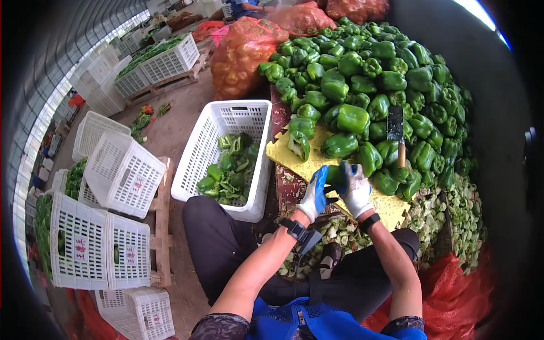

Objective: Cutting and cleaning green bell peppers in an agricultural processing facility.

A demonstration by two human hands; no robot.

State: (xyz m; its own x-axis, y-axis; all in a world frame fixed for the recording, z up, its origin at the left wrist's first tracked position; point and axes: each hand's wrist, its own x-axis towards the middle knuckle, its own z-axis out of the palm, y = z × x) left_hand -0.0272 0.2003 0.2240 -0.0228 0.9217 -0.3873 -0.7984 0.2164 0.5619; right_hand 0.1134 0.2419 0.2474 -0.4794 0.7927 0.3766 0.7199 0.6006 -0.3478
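Between my two gloved hands is a green bell pepper (335, 174), partly hidden by the fingers. My left hand (313, 194), in a white glove with a blue coated palm, grips its left side. On its right side is my right hand (356, 187), gloved the same way. Both hands are over a yellow foam mat (312, 159) on a dark red board. A cut pepper (299, 145) with its pale inside showing lies on the mat. A wood-handled cleaver (396, 131) rests on the large pile of whole peppers (382, 80).
At my left knee stands a white plastic crate (260, 208) holding cut peppers (227, 161). Trimmings (429, 208) cover the ground below and right. Red mesh sacks (244, 55) stand behind. More white crates (123, 174) sit on pallets at left. Another person (246, 7) is in the background.
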